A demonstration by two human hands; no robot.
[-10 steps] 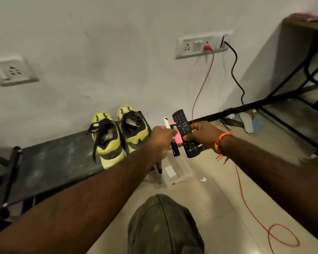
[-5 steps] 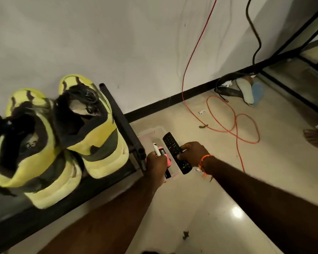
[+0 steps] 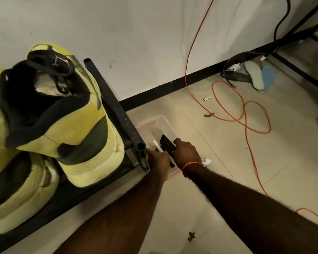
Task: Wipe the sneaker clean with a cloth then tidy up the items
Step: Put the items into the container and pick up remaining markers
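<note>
Two yellow and black sneakers [image 3: 66,114] stand side by side on a dark low bench [image 3: 116,109] at the left. Beside the bench end, a clear plastic box [image 3: 162,123] with red clips sits on the floor. My left hand [image 3: 158,160] grips a white marker [image 3: 157,146] and a pink highlighter, mostly hidden, low inside the box. My right hand [image 3: 186,153] holds a black remote control [image 3: 166,143] just beside them, also over the box. No cloth is visible.
An orange cable [image 3: 246,114] loops over the tiled floor at the right and runs up the white wall. Crumpled paper scraps [image 3: 206,161] lie near the box. Insoles and a black strap [image 3: 253,76] lie by the wall under a black metal frame.
The view dropped and moved closer to the floor. Both hands lowered the markers and the remote from above the bench end into the clear box.
</note>
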